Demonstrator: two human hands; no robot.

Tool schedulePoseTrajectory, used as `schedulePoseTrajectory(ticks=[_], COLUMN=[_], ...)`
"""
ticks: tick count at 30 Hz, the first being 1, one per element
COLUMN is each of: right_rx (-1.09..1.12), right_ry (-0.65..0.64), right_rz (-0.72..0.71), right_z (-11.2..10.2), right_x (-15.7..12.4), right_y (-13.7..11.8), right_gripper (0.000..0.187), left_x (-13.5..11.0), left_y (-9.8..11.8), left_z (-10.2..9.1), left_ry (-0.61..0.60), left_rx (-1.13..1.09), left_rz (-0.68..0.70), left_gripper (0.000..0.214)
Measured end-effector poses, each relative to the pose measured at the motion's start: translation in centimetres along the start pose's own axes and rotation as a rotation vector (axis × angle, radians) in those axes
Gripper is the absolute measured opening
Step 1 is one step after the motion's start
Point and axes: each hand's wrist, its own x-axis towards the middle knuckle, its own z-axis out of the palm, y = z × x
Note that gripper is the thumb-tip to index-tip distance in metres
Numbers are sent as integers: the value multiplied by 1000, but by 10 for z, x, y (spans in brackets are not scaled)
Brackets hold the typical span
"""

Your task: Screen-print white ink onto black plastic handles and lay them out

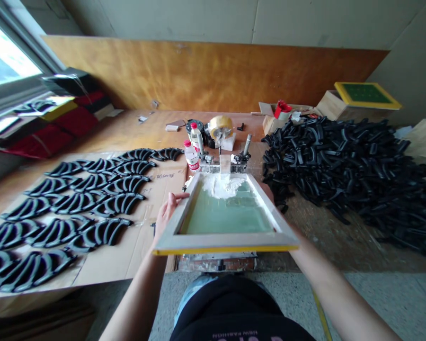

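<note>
A screen-printing frame (227, 240) with green mesh (227, 215) is in front of me, its near edge raised towards me. White paste (223, 187) is smeared on the far part of the mesh. Beside the frame's left rail is my left hand (167, 212), one finger reaching to the rail and the others curled. What those fingers hold, if anything, is hidden. My right hand (269, 193) is mostly behind the right rail, so its fingers do not show. A hinge clamp (224, 163) stands at the frame's far end, with a pale scraper-like plate (225, 166) there.
Curved black plastic handles (119, 203) lie in rows on cardboard (159, 189) at left. A large heap of black parts (326, 161) is at right. Red-capped bottles (190, 156) and a tape roll (220, 127) stand behind the clamp. Another yellow frame (367, 93) rests on a box.
</note>
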Motion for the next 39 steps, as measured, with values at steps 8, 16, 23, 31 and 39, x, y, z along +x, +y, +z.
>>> schedulePoseTrajectory(ticks=[8, 16, 23, 31, 39], right_rx=[91, -129, 52, 88, -25], right_ry=[-13, -289, -372, -237, -160], right_rz=[-385, -574, -848, -838, -286], right_z=[4, 15, -7, 5, -20], right_x=[62, 25, 6, -13, 89], right_y=[-63, -81, -69, -65, -78], right_gripper=[54, 7, 10, 13, 59], left_x=[-8, -4, -6, -9, -15], left_y=[-114, -135, -127, -107, -29], left_z=[2, 0, 3, 2, -8], left_ry=[-116, -110, -90, -103, -125], left_rx=[8, 63, 72, 22, 14], left_rz=[-190, -224, -234, -255, -237], left_gripper=[86, 74, 73, 78, 70])
